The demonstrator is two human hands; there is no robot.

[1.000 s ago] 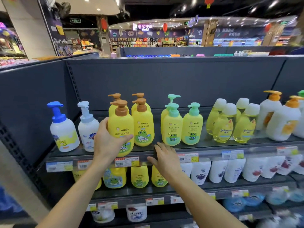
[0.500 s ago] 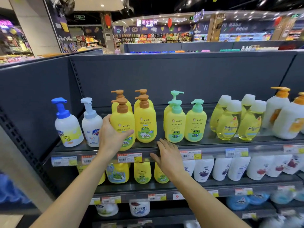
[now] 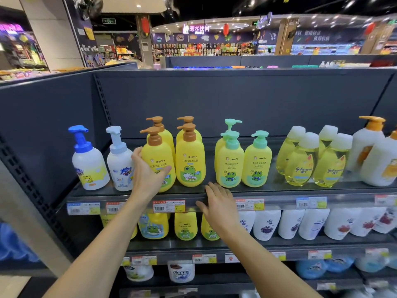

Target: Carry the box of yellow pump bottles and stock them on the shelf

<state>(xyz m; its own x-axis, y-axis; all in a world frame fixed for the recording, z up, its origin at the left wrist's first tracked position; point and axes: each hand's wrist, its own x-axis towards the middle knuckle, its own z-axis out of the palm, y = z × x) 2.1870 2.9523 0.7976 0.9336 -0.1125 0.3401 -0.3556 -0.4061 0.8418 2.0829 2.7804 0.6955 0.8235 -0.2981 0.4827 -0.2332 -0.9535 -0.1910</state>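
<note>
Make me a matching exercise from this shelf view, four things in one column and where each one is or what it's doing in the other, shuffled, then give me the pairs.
Things
1. left hand
2. right hand
3. blue-pump bottle
4. green-pump bottles

Places or states
A. far left on the top shelf
B. wrapped around a brown-pump yellow bottle
C. resting flat on the shelf edge
D. right of the brown-pump bottles

Pairs: 1-B, 2-C, 3-A, 4-D

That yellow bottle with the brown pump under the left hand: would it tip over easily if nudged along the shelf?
Probably a bit. The yellow bottle is tall with a narrow pump on top, so a push high up could rock it. It looks full and opaque, so likely heavy enough to slide steadily if pushed low. The left hand wraps its smooth, rounded side, which may be slippery.
</note>
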